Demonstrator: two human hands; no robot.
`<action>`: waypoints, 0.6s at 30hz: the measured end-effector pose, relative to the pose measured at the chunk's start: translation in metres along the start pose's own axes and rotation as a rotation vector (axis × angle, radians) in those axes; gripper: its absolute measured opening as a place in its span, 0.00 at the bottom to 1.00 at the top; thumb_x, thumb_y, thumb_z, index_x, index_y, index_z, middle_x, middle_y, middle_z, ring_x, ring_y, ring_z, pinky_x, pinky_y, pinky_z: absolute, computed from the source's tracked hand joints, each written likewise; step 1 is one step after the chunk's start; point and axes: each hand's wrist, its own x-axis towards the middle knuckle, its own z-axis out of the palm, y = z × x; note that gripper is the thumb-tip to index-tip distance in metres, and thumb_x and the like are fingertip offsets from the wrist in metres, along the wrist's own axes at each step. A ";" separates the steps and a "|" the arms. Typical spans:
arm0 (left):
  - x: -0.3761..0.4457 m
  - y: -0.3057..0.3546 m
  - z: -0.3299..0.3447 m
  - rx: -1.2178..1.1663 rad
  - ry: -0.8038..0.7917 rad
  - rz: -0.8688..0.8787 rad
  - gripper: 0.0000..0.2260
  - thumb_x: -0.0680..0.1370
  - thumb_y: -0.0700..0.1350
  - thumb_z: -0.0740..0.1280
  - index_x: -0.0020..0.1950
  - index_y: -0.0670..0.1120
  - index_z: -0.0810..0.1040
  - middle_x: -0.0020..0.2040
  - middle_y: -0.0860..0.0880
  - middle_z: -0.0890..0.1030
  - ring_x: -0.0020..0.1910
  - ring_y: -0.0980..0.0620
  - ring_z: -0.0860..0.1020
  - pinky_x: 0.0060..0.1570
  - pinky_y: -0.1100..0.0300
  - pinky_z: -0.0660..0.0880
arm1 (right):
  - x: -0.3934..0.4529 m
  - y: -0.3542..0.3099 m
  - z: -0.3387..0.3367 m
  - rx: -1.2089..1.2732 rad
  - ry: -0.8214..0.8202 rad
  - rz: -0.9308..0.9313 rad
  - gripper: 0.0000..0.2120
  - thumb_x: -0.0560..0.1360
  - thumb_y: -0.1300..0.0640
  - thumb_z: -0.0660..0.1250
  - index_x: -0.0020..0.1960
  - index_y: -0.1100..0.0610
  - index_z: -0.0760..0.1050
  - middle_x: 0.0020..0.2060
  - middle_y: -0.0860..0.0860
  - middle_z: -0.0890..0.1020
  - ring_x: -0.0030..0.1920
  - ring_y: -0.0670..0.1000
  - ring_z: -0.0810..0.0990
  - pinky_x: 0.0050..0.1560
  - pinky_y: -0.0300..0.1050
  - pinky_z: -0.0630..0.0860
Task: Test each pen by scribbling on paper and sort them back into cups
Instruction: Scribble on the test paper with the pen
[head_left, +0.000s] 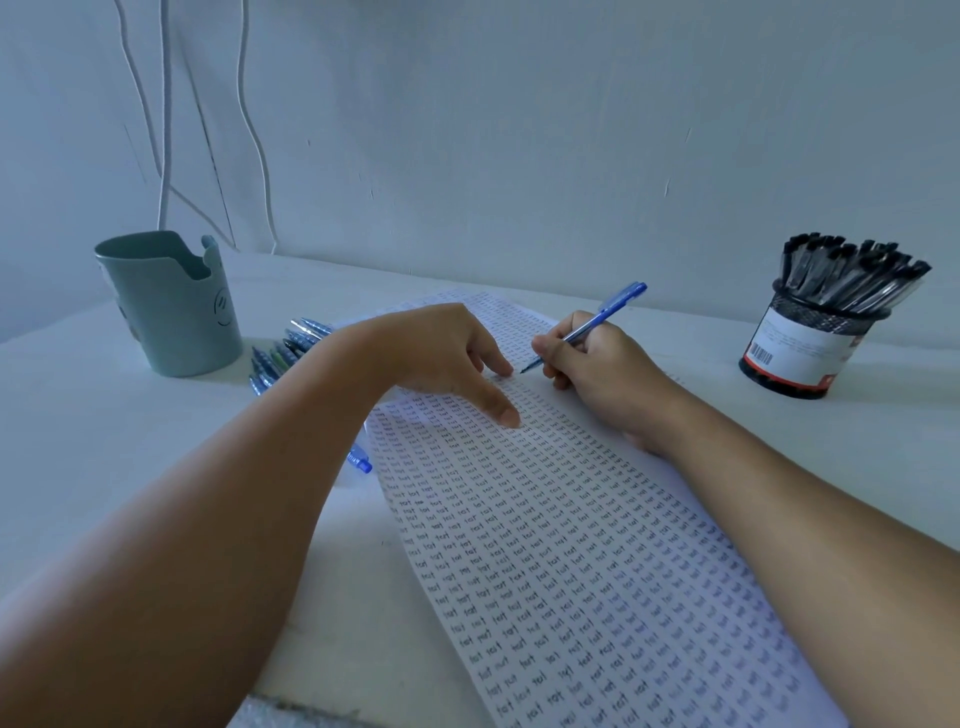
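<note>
A long sheet of paper (571, 545) covered in rows of small handwritten marks runs diagonally across the white table. My right hand (597, 369) grips a blue pen (602, 317) with its tip down on the paper's far part. My left hand (447, 358) rests on the paper just left of the tip, fingers spread and pressing it flat. Several blue pens (283, 353) lie in a pile behind my left forearm. A pale green cup (171, 306) stands at the far left. A black mesh cup (810, 343) full of dark-capped pens stands at the far right.
One more blue pen (360, 460) peeks out from under my left forearm at the paper's left edge. White cables (165, 130) hang down the wall behind the green cup. The table's front edge (291, 714) shows at the bottom.
</note>
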 end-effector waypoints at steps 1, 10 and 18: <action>0.000 0.000 0.000 -0.006 0.006 -0.001 0.32 0.61 0.67 0.80 0.63 0.62 0.82 0.52 0.60 0.81 0.52 0.61 0.78 0.54 0.60 0.71 | 0.000 0.000 0.000 -0.011 -0.001 -0.001 0.10 0.83 0.45 0.67 0.51 0.52 0.77 0.36 0.43 0.83 0.37 0.42 0.78 0.49 0.47 0.77; -0.001 -0.001 0.001 -0.028 0.005 -0.011 0.32 0.60 0.66 0.81 0.63 0.61 0.83 0.52 0.60 0.82 0.52 0.61 0.79 0.56 0.59 0.71 | 0.000 -0.001 0.001 -0.025 -0.004 0.012 0.10 0.82 0.45 0.67 0.51 0.51 0.77 0.38 0.44 0.83 0.39 0.43 0.79 0.52 0.49 0.78; 0.000 -0.001 0.000 -0.019 -0.005 -0.013 0.32 0.61 0.67 0.80 0.63 0.62 0.82 0.52 0.61 0.81 0.54 0.61 0.78 0.59 0.57 0.70 | -0.002 -0.002 0.001 -0.031 -0.020 0.020 0.10 0.82 0.46 0.67 0.51 0.51 0.78 0.39 0.45 0.83 0.43 0.47 0.78 0.56 0.54 0.79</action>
